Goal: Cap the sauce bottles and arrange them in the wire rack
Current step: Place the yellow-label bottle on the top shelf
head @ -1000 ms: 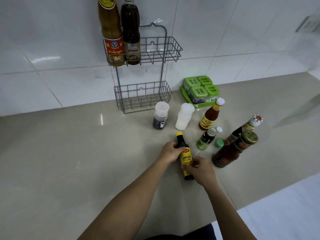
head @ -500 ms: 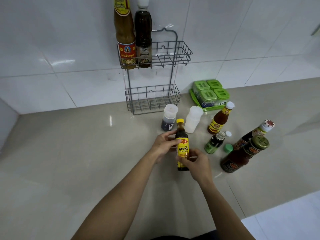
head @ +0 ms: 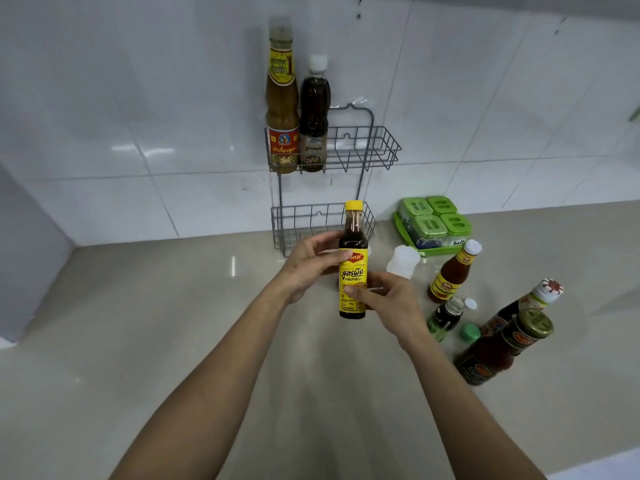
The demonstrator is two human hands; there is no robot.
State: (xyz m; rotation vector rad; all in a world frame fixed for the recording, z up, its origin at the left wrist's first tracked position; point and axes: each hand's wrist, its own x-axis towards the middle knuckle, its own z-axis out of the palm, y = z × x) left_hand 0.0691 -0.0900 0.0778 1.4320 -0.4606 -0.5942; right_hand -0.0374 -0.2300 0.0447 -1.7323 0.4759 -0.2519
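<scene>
Head camera view, looking down over two bare forearms at a beige countertop (head: 138, 341) that meets a white tiled wall (head: 104, 98). Both hands hold one dark sauce bottle (head: 352, 261) upright above the middle of the counter. It has a yellow label and a yellow cap (head: 354, 205), which is on. The left hand (head: 311, 261) grips the bottle's shoulder from the left, fingers curled behind it. The right hand (head: 391, 303) pinches the lower label from the right, thumb across the front.

Behind the bottle, a grey wire rack (head: 367, 147) with two baskets stands at the counter's back edge against the wall. At the left end of its upper basket stand a tall capped bottle of brownish sauce (head: 282, 109) and, touching it, a shorter dark bottle with a white cap (head: 314, 112). The lower basket (head: 301, 223) is partly hidden by the held bottle.

Toward the back right of the counter sits a green tray of four green-lidded jars (head: 434, 220). In front of it stand a white squeeze bottle (head: 403, 261) and a red sauce bottle with a white cap (head: 452, 271). Nearer the right edge are a small uncapped green-labelled bottle (head: 445, 318), a small white cap (head: 470, 304), a loose green cap (head: 470, 332), a dark bottle with a white and red cap (head: 526, 303) and a gold-lidded jar of red sauce (head: 502, 348).
</scene>
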